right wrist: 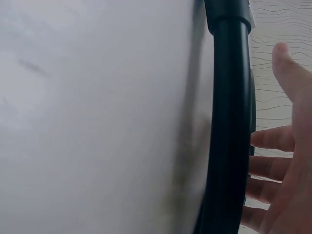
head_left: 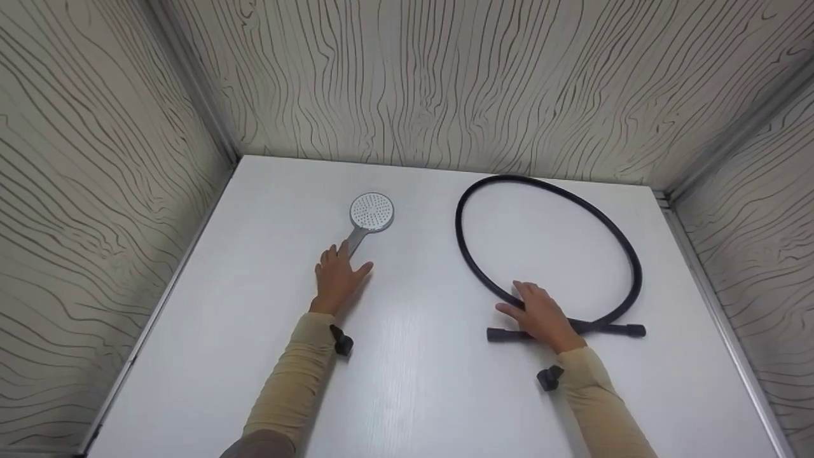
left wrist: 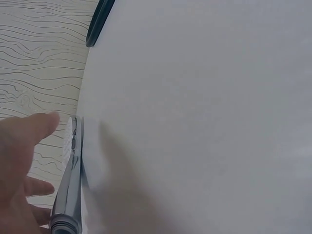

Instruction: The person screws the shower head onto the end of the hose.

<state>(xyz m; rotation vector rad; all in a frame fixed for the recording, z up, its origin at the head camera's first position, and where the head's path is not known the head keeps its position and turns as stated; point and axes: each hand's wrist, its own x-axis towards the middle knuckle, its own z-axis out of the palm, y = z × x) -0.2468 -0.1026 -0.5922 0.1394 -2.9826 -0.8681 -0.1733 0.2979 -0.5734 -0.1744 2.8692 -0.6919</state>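
The white desk (head_left: 210, 318) carries everything, and the work appears to be at its very start. The black hose (head_left: 459, 222) lies on the right side in one wide loop, its ends crossing near the person. The shower head (head_left: 372, 212) lies left of the loop, well apart from it, spray face up, and its handle's end (left wrist: 66, 225) has nothing fitted to it. The right hand (head_left: 544, 316) is spread over the hose's crossing part; the left hand (head_left: 337, 278) is spread at the handle, thumb standing away. Whether either touches is hard to tell. Neither thing is lifted or joined; a firm grip on each seems left to do.
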